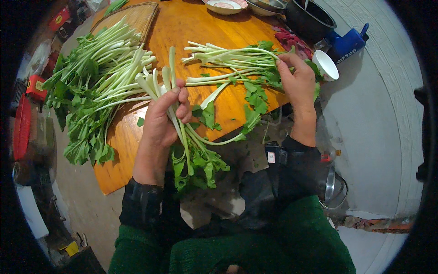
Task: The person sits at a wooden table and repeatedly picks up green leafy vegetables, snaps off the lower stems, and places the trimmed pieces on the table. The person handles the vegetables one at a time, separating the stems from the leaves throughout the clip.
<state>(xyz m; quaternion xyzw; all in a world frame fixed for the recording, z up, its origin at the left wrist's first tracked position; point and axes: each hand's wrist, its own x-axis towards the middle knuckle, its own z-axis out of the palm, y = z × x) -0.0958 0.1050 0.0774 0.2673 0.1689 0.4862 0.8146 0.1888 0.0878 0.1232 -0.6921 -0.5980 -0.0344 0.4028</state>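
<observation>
My left hand is closed round a small bunch of leafy greens; the pale stems stick up past my thumb and the leaves hang down over the table's near edge. To the right, my right hand has its thumb and fingers together at the leafy end of a second pile of greens, on a stem there. This pile lies with its white stem ends to the left. A large heap of the same greens rests at the left, its leaves drooping over the table's edge.
The wooden table carries a woven tray at the far left. Plates, a black pot, a blue jug, a white bowl and a red cloth stand or lie along its far and right side.
</observation>
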